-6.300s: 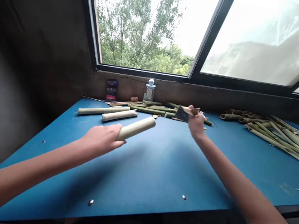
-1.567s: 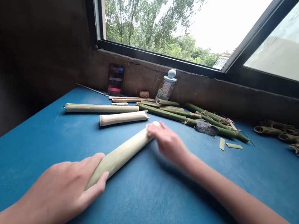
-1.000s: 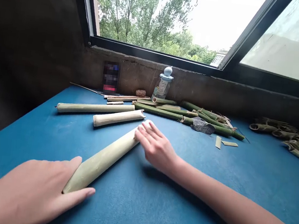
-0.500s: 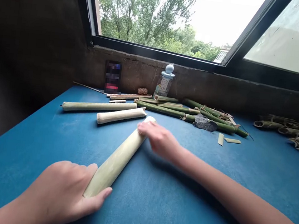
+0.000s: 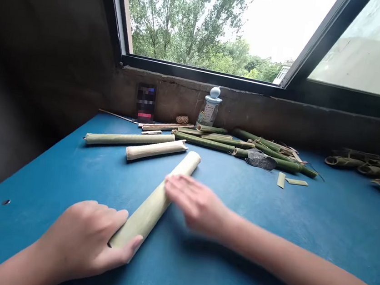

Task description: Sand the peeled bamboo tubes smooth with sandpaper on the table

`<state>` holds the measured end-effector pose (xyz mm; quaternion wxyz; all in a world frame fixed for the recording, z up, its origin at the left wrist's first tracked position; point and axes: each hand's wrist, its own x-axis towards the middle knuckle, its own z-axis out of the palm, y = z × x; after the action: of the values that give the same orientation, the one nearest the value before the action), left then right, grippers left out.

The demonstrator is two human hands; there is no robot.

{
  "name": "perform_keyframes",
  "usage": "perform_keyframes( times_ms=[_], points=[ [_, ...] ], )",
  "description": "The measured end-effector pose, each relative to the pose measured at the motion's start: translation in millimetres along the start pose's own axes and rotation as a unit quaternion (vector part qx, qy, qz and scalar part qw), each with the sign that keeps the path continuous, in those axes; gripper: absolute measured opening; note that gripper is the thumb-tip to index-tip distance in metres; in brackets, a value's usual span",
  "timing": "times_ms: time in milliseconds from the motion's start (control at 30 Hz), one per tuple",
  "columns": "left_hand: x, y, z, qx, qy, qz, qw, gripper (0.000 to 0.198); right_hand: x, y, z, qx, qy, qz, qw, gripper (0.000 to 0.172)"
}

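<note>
Pale green bamboo tube point(image 5: 149, 211) lies diagonally on blue table point(image 5: 12, 227), left hand point(image 5: 85, 236) gripping its near end, right hand point(image 5: 197, 203) open and blurred across its middle, contact unclear.

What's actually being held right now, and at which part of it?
The left hand holds the near end of the pale bamboo tube. The right hand is blurred, with its fingers at the tube's middle; whether they grip cannot be told.

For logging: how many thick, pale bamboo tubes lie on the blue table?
3: a tube between the left hand and right hand; a cream tube, a greener tube side by side beyond it. None seem hidden.
</note>
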<state>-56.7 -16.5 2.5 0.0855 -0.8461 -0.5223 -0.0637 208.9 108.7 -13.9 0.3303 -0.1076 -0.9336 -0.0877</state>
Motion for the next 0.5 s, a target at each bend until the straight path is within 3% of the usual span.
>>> perform_keyframes(
  times_ms=[67, 167, 267, 367, 433, 500],
  points=[
    [0.8, -7.5, 1.9, 0.004, 0.02, 0.028, 0.999, 0.044, 3.9, -4.7, -0.6, 0.009, -0.031, -0.061, 0.998, 0.041],
    [3.1, -11.1, 1.2, -0.002, 0.044, 0.062, 0.997, 0.044, 9.8, 8.5, -1.2, -0.01, 0.002, 0.019, 1.0, 0.05],
    [4.3, -7.7, -1.0, -0.006, 0.07, 0.07, 0.995, 0.044, 11.1, 8.2, -0.2, -0.026, 0.003, 0.049, 0.998, 0.052],
    [3.9, -4.8, -2.5, -0.01, 0.091, 0.081, 0.992, 0.042, 8.3, -10.9, 1.7, -0.005, -0.035, -0.035, 0.999, 0.044],
    [3.7, -4.7, -2.8, -0.018, 0.097, 0.088, 0.991, 0.041, 5.9, -10.2, 2.9, 0.032, -0.037, -0.056, 0.997, 0.04],
    [4.2, -5.6, -2.2, -0.033, 0.09, 0.084, 0.992, 0.043, 4.0, 3.1, 3.7, 0.006, -0.013, 0.03, 0.999, 0.045]
  ],
)
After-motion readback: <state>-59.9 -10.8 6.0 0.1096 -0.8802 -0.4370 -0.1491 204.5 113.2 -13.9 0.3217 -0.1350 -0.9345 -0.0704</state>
